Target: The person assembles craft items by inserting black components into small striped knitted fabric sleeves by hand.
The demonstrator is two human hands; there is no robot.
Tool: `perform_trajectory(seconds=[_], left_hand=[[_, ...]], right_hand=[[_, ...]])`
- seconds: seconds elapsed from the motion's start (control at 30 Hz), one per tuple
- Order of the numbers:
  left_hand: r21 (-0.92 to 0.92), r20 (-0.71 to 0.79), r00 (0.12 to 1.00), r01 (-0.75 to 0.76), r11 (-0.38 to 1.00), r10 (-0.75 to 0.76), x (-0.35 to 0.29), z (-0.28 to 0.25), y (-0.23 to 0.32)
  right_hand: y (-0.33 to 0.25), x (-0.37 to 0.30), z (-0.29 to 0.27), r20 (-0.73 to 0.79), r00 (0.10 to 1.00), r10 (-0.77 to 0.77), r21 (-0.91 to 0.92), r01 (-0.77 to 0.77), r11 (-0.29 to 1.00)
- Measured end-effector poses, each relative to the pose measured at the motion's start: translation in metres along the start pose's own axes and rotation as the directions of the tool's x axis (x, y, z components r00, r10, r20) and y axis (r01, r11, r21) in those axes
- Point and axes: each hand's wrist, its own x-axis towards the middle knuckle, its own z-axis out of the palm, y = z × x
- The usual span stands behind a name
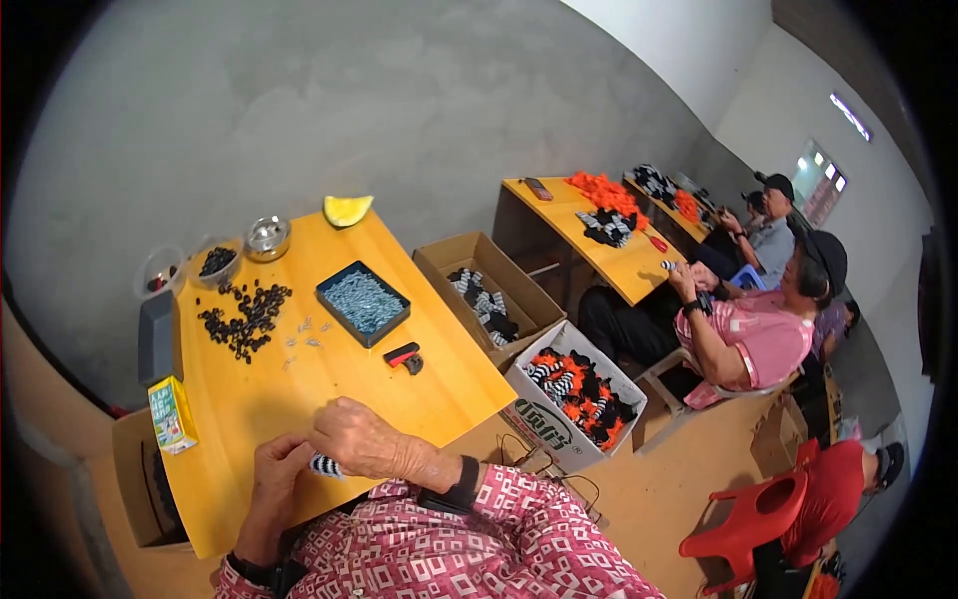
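Close to my body at the table's front edge, my left hand (279, 479) and my right hand (361, 437) meet with bent fingers around a small black-and-white striped fabric piece (326, 466). Most of that piece is covered by my fingers. Beyond them on the yellow tabletop (439, 394) lies a small red-and-black tool (405, 356). A dark tray (399, 317) full of thin silvery metal pieces (364, 299) sits farther back. Left of it are a few loose metal pieces (307, 327) and a scatter of small black parts (244, 321).
Clear bowls (215, 262), a steel bowl (267, 240) and a yellow melon slice (347, 210) line the far edge. A grey bin (160, 337) and yellow-green box (173, 415) flank the left. Cartons (544, 299) (579, 454) stand right; people (753, 339) sit beyond.
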Motion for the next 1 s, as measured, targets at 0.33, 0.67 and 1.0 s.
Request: perform_trajectory(seconds=[0.33,0.67,1.0], left_hand=[[-0.167,-0.015,0.999,0.043,0.985,-0.046,0.003,0.002,-0.001],[-0.142,0.068,0.997,0.055,0.988,-0.046,-0.001,-0.008,-0.001],[-0.146,-0.103,0.984,-0.158,0.977,0.144,0.017,0.028,0.023]], right_hand=[[0.012,0.002,0.007,0.008,1.000,0.030,0.021,-0.031,0.999],[0.012,0.003,0.010,0.047,0.996,-0.076,0.033,0.074,0.997],[0.015,0.008,0.005,-0.257,0.966,-0.014,0.055,0.029,0.998]])
